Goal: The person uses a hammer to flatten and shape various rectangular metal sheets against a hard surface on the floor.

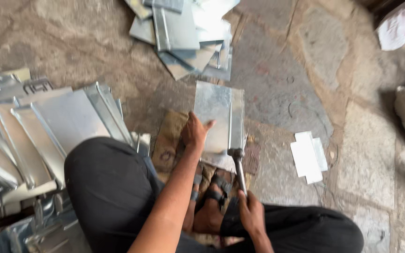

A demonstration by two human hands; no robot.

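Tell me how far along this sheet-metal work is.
Done, apparently: folded sheets fanned out at the left. In hand: the left hand steadies a sheet on a cloth pad while the right hand holds a hammer at its folded edge. Possibly left: the far pile and a small flat blank.

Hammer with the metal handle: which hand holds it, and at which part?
The right hand grips the metal-handled hammer at the handle's lower end; the left hand presses the folded grey metal sheet.

Dull-shiny galvanised metal sheet [219, 117], steel-headed hammer [237, 166], rough matt stone floor [301, 70], coarse worn sacking [169, 140], black cloth trousers [108, 187]
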